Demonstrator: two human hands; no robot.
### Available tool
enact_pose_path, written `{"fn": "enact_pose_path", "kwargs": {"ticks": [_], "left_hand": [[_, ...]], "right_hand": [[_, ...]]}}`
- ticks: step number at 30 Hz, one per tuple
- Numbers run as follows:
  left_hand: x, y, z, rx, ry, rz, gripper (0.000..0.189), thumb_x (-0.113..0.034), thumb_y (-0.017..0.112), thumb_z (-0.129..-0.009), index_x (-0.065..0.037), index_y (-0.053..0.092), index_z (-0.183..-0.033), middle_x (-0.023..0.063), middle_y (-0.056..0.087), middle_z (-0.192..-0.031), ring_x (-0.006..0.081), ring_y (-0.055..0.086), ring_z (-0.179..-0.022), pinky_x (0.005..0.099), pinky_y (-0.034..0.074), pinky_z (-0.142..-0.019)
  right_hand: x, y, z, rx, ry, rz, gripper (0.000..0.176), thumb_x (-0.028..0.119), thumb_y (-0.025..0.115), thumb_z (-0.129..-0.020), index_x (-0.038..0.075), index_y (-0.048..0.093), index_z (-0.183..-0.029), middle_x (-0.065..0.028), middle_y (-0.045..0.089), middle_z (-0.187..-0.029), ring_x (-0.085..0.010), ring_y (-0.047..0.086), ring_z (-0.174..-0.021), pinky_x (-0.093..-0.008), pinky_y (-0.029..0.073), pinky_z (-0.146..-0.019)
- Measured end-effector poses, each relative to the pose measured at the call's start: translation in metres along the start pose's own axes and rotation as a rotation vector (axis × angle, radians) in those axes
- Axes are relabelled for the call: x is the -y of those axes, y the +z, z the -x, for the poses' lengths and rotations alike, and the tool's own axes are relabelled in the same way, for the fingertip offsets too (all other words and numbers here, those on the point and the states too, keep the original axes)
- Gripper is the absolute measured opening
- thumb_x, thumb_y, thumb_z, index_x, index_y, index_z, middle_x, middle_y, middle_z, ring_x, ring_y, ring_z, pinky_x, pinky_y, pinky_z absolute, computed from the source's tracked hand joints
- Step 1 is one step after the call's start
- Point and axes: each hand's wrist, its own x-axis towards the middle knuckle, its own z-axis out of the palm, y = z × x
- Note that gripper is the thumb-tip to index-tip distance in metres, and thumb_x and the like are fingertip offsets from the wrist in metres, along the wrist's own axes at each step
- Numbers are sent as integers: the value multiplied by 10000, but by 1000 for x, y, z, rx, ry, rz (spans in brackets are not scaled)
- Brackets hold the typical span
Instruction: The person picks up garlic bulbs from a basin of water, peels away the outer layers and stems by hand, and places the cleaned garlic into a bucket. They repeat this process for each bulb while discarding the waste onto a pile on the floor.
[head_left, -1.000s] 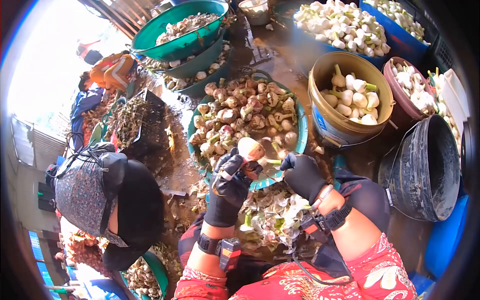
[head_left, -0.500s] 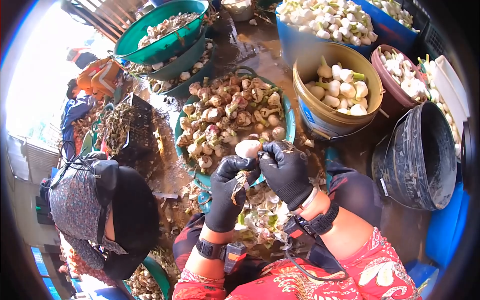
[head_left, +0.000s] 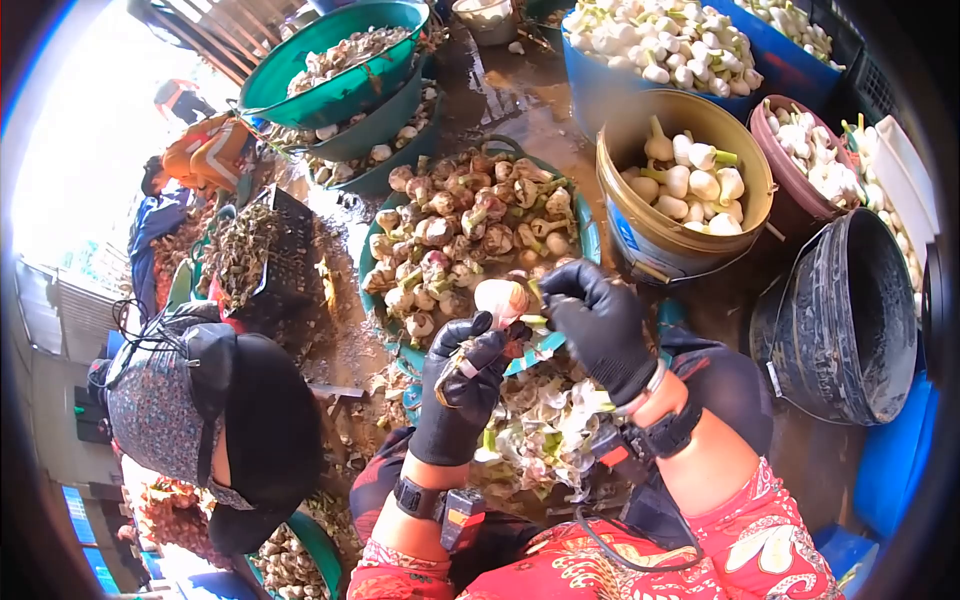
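Black gloves cover both hands. My left hand (head_left: 462,380) is closed round a garlic bulb (head_left: 501,300), whose pale, pinkish head sticks up above the fingers. Just right of the bulb, my right hand (head_left: 600,325) has its fingers pinched together; whatever may be between them is too small to make out. Beyond both hands lies a green basin (head_left: 588,235) heaped with unpeeled, brownish garlic bulbs (head_left: 435,232). Below the hands, loose peelings (head_left: 548,425) are piled.
A yellow bucket (head_left: 690,255) of white bulbs stands to the right, beside an empty black bucket (head_left: 835,320). Stacked green basins (head_left: 335,95) are at upper left. A co-worker in a dark cap (head_left: 265,440) sits at left. Others are farther back.
My right hand has moved right, away from the bulb and my left hand. The bulb now stands higher and more upright in my left hand. The view has shifted slightly.
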Motion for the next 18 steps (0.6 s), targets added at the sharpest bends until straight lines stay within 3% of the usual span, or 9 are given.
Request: {"fn": "enact_pose_path", "kwargs": {"ticks": [2, 3, 6, 8, 13, 15, 18], "left_hand": [[4, 5, 1, 26, 30, -75, 223, 46, 643, -796, -25, 578, -997, 113, 624, -1010, 224, 631, -956, 352, 534, -849], [5, 7, 2, 51, 68, -155, 208, 46, 645, -797, -15, 577, -984, 111, 626, -1009, 213, 630, -954, 349, 527, -862], [10, 9, 1, 147, 125, -273, 184, 52, 649, -791, 4, 582, -956, 116, 631, -997, 211, 629, -951, 347, 510, -884], [13, 6, -2, 214, 126, -275, 170, 65, 642, -786, -4, 594, -934, 112, 631, -982, 216, 629, -945, 353, 504, -887], [13, 21, 1, 118, 94, -252, 226, 130, 646, -736, -3, 631, -919, 107, 639, -954, 234, 638, -888, 357, 521, -845], [15, 18, 2, 92, 39, -78, 225, 140, 634, -730, 5, 629, -911, 108, 632, -957, 246, 640, -888, 365, 537, -836], [5, 14, 1, 162, -5, 44, 179, 80, 617, -782, 3, 615, -944, 120, 632, -969, 277, 646, -910, 373, 543, -843]], "right_hand": [[6, 9, 11, 65, -123, 202, 111, 87, 610, -793, 25, 611, -886, -51, 662, -722, -69, 589, -650, -284, 497, -605], [7, 12, 14, 75, -112, 179, 129, 127, 621, -811, 30, 609, -894, -93, 665, -730, -133, 638, -657, -307, 504, -618], [2, 10, 14, 76, -123, 295, 122, 54, 622, -814, 14, 628, -929, -62, 652, -776, -138, 619, -701, -280, 496, -651], [1, 9, 14, -64, -441, 628, 98, 76, 614, -786, 20, 625, -866, -129, 635, -747, -243, 633, -681, -340, 493, -629], [4, 11, 11, -137, -418, 679, 75, 98, 601, -767, 31, 581, -740, -148, 594, -680, -302, 608, -635, -372, 471, -581], [5, 11, 8, -120, -174, 557, 107, 148, 589, -763, 49, 552, -777, -181, 587, -652, -373, 601, -645, -447, 467, -580], [10, 2, 1, -166, -147, 576, 128, 156, 573, -767, 31, 549, -754, -187, 586, -629, -374, 609, -627, -434, 471, -579]]}}
